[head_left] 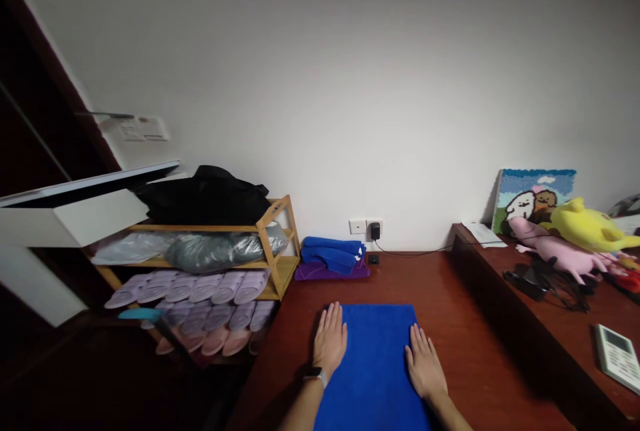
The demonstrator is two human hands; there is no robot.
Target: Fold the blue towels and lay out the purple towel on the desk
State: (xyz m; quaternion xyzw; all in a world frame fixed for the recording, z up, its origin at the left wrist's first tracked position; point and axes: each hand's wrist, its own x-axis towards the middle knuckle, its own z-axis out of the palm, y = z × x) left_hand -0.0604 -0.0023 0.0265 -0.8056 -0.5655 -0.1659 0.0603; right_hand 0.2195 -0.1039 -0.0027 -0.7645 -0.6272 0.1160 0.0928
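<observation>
A blue towel (377, 364) lies spread flat on the reddish-brown wooden table (475, 364), its near end running out of view. My left hand (330, 341) rests flat along the towel's left edge, fingers stretched forward, with a watch on the wrist. Along the right edge lies my right hand (425, 361), also flat with the fingers extended. Neither hand grips anything. Farther back, against the wall, a folded blue towel (333, 254) sits on top of a purple cloth (330, 272).
On the left stands a wooden rack (275, 244) with several slippers (227, 287) and a black bag (205, 197). A black plug (375, 231) trails a cable rightward. The raised surface at right holds plush toys (583, 224), a picture (535, 194) and a remote control (619, 354).
</observation>
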